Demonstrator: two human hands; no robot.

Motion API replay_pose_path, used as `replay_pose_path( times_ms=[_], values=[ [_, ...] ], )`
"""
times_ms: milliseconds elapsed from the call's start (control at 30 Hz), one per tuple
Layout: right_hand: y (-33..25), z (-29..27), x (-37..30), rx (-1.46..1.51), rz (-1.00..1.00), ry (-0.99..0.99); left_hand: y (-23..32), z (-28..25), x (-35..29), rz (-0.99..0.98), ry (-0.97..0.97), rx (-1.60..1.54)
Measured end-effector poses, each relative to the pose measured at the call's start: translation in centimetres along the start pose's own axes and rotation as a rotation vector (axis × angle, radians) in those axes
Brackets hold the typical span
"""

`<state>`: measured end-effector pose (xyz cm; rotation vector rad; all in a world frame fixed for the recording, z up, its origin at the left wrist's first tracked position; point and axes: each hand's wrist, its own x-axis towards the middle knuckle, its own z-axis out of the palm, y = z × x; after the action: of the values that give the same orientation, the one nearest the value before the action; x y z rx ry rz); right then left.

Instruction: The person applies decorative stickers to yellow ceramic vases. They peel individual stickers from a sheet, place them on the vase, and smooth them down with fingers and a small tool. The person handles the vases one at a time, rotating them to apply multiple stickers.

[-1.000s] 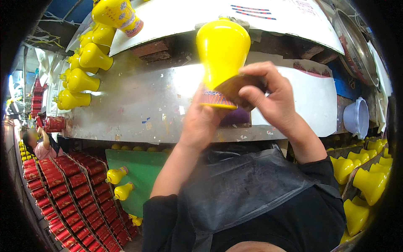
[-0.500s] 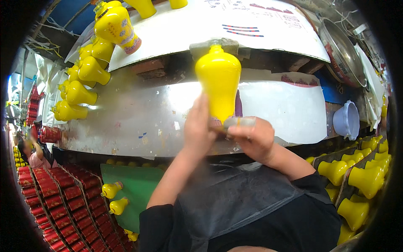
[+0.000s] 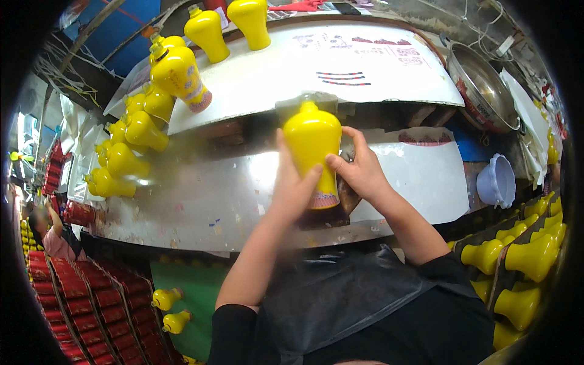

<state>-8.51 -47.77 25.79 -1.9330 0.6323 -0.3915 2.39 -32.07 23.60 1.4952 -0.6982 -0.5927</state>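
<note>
A glossy yellow vase-shaped bottle with a patterned band at its base stands upright over the shiny metal worktop. My left hand wraps its left side, thumb across the front. On the bottle's right side my right hand presses, with fingers behind it. Both hands hold the bottle together, just under the edge of a white raised shelf.
Several more yellow bottles line the worktop's left end and the shelf top. Yellow bottles lie in a rack at right. A metal bowl and a pale plastic cup sit at right. Red boxes fill the lower left, near another person.
The bottle has come down and away from my face, standing upright near the worktop. My right hand shifted from its base to its side; the left hand now grips its front.
</note>
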Motion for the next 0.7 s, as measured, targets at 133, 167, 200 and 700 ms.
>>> replay_pose_path(
  times_ms=[133,167,200,700],
  values=[
    [-0.6,-0.3,0.1,-0.065,-0.054,0.005,0.1,1.0,1.0,-0.12,0.001,-0.269],
    [-0.9,-0.3,0.2,-0.087,-0.049,0.013,0.1,1.0,0.9,-0.157,0.019,-0.304],
    [-1.1,-0.5,0.0,-0.104,-0.029,-0.032,0.1,1.0,0.9,-0.16,-0.004,-0.359],
    [-3.8,-4.5,8.0,-0.72,-0.626,-0.075,0.6,0.6,0.6,-0.087,-0.016,-0.058]
  ],
)
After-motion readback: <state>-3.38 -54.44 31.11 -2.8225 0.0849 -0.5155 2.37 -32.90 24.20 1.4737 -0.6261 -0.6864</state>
